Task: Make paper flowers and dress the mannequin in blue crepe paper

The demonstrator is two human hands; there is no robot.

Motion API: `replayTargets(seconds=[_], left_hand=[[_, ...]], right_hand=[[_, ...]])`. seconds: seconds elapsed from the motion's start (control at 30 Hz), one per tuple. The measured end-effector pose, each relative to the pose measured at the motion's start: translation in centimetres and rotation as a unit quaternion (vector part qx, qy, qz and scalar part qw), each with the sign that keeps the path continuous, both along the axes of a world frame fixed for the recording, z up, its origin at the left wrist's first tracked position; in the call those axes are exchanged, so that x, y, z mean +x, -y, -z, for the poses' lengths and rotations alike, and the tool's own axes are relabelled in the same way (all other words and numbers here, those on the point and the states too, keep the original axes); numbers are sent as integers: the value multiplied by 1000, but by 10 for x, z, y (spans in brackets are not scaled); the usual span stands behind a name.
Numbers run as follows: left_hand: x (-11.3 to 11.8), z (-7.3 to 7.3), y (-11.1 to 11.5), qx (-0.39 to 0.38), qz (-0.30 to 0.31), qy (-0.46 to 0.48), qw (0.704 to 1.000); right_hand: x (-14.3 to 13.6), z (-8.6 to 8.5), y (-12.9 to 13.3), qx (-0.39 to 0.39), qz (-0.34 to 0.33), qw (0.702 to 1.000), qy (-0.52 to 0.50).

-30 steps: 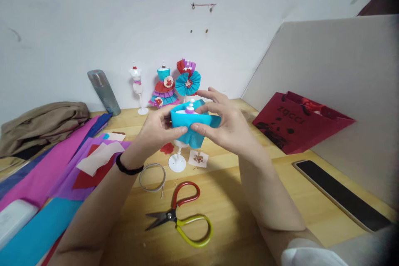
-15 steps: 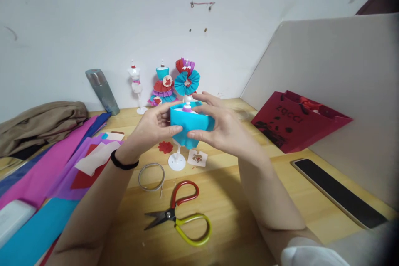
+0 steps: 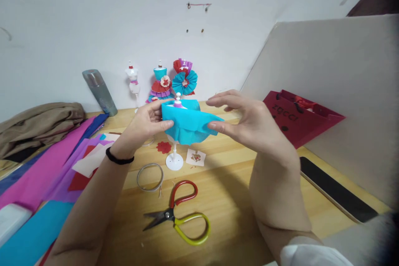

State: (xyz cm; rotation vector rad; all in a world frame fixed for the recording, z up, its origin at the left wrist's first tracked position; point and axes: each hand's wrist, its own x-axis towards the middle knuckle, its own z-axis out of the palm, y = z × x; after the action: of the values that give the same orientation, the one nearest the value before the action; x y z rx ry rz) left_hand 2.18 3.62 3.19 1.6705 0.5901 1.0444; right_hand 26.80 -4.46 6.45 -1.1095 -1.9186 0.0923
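A strip of turquoise crepe paper (image 3: 190, 122) is wrapped around a small white dress-form mannequin (image 3: 178, 99), which stands upright on a round white base. My left hand (image 3: 141, 126) pinches the paper at the mannequin's left side, thumb in front and fingers behind. On the other side, my right hand (image 3: 252, 122) has its fingers spread apart, with its thumb at the loose right end of the strip. Most of the mannequin's body is hidden by the paper. Near its base lie a red paper flower (image 3: 163, 147) and a white card with a small brown figure (image 3: 196, 157).
Scissors (image 3: 170, 215) with red and yellow handles and a ring of wire (image 3: 150, 177) lie in front. Behind stand a bare mannequin (image 3: 133, 77), two decorated ones and a bottle (image 3: 100, 93). Coloured paper sheets (image 3: 59, 153) cover the left; a phone (image 3: 336, 189) and red bag (image 3: 299, 118) are right.
My right hand has moved right and its fingers have opened away from the mannequin. The paper's right end now extends outward. My left hand keeps its hold.
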Motion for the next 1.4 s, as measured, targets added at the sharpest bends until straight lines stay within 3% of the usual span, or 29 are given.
replayTargets(seconds=[0.17,0.47,0.7,0.9,1.17,1.23,1.4], left_hand=[[0,2,-2,1,-2,5,1000],[-6,1,0,-5,28,-10,1000],[-6,0,-2,2,52,-13,999],[-5,2,-1,-5,59,-3,998],[-7,1,1,-17,61,0,998],[-6,2,1,-18,65,5,998],[-5,3,2,-20,67,10,997]], right_hand=[[-1,-5,12,-5,24,1000,-1],[-19,7,-15,-122,-57,987,-89],[-34,20,-23,-119,-56,982,-138],[-43,29,-31,-68,-38,985,-155],[-42,28,-32,-26,36,990,-133],[-43,28,-31,-49,33,988,-145],[-49,29,-31,-148,-52,966,-206]])
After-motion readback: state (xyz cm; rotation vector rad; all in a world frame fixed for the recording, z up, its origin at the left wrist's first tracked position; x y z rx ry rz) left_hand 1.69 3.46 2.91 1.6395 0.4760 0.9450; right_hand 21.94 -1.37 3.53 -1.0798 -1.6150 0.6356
